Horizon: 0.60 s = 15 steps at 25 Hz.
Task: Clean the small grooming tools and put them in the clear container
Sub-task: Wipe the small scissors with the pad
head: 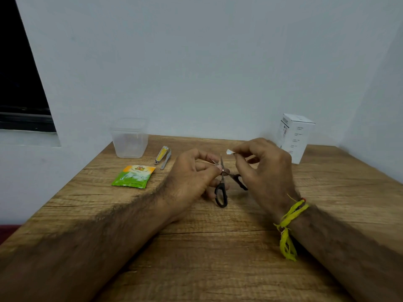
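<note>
Scissors: the small black-handled scissors (222,182) sit at the middle of the wooden table (218,247), blades spread open and pointing away, handle loops toward the person; whether the loops touch the table I cannot tell.
Left hand: the left hand (192,177) is closed in a pinch on the scissors near the pivot and one blade, steadying them.
Right hand: the right hand (261,168) is closed in a fingertip pinch on a small white wipe piece (229,151), held just above and to the right of the blade tips, apart from the metal.
Step in hand: by my reading, wiping the open blades.
Doing it well: keep the blades spread so both inner faces are reachable; draw the wipe from the pivot out toward the tips along the flat, never across the edge; keep the left pinch behind the cutting edges; finish around the pivot screw, where grime tends to collect.
Nail clipper: the yellow-faced nail clipper (163,156) lies on the table left of the hands, not yet in the container.
Sachet: a green and orange sachet (133,176) lies near the clipper, closer to the person.
Clear container: the clear container (129,138) stands open at the far left of the table; it looks empty, though that is hard to judge.
White box: a white box (294,138) stands at the far right.
</note>
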Available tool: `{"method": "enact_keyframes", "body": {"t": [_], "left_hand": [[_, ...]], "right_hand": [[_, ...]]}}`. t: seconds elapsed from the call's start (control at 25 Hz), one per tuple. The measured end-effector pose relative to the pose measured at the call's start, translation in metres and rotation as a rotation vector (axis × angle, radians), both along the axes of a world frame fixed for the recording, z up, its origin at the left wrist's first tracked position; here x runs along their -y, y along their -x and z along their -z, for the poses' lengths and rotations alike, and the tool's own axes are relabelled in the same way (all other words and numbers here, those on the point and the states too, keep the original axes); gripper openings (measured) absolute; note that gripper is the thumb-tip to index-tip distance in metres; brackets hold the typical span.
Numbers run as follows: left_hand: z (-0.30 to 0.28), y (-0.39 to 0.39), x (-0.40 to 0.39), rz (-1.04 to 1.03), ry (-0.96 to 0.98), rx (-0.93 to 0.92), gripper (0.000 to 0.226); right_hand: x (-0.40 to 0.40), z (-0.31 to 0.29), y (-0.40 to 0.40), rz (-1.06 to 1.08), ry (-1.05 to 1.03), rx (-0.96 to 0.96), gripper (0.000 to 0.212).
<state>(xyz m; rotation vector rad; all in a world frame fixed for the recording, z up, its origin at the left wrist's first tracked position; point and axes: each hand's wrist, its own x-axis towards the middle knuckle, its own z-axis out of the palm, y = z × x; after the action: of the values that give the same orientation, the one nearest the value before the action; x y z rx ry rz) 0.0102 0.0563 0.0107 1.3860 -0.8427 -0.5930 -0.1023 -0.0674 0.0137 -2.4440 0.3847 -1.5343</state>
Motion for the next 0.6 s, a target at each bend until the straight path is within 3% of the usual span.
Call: {"method": "enact_keyframes", "body": {"t": [0.32, 0.6], "left_hand": [[0.0021, -0.0010, 0.0020, -0.041, 0.015, 0.005, 0.012], [0.0041, -0.0017, 0.0024, -0.032, 0.004, 0.055, 0.009]], "right_hand": [[-0.0055, 0.0067, -0.0066, 0.041, 0.157, -0.239, 0.007], [-0.0047, 0.0046, -0.0078, 0.061, 0.206, -0.292, 0.010]]}}
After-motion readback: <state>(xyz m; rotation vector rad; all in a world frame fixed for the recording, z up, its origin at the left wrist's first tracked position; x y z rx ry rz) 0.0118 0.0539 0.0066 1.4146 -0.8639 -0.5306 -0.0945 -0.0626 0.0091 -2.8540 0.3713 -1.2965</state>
